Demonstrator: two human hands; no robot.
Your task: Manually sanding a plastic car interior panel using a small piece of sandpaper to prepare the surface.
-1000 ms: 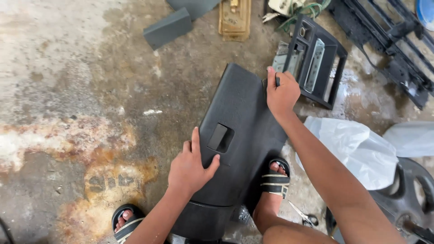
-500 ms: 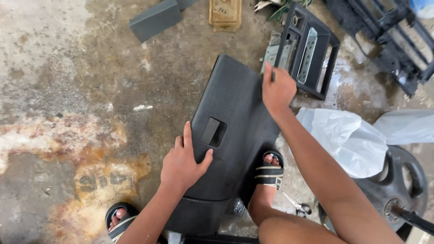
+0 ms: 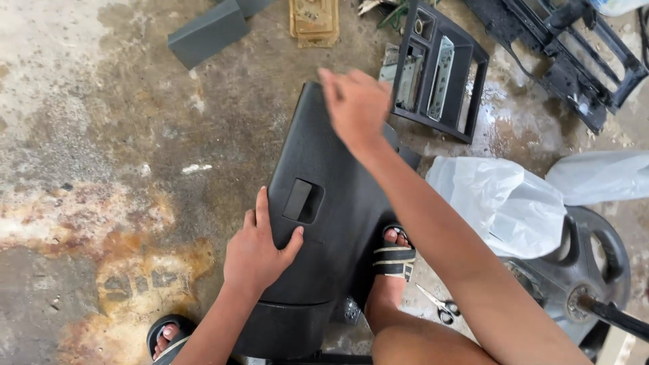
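Feet: two feet in black sandals with pale straps stand on the stained concrete floor (image 3: 101, 135); the left sandal (image 3: 167, 336) is at the bottom edge, the right sandal (image 3: 394, 257) sits just beside the panel's right edge.
Panel: a large black textured plastic car panel with a rectangular recessed latch (image 3: 324, 223) lies flat on the floor between the feet, its near end by the person's legs, its far end reaching up toward the console frame.
Left hand: the left hand (image 3: 257, 253) lies palm down on the panel's left side, fingers spread, thumb pointing at the recessed latch; it presses flat and grips nothing.
Right hand: the right hand (image 3: 355, 101) is over the panel's far end, fingers loosely extended and slightly blurred, holding nothing; whether it touches the panel cannot be told.
Scissors: small silver-bladed scissors with dark handles (image 3: 438, 305) lie on the floor just right of the right foot.
Bags: crumpled white plastic bags (image 3: 500, 203) lie right of the panel.
Wheel: a dark steering wheel (image 3: 588, 270) rests at the right, partly under the bags.
Console frame: a black plastic console frame with open slots (image 3: 439, 67) lies just beyond the panel's far end.
Far items: a grey rectangular block (image 3: 206, 30), a tan flat part (image 3: 314, 20) and a long black grille piece (image 3: 561, 54) lie along the top.
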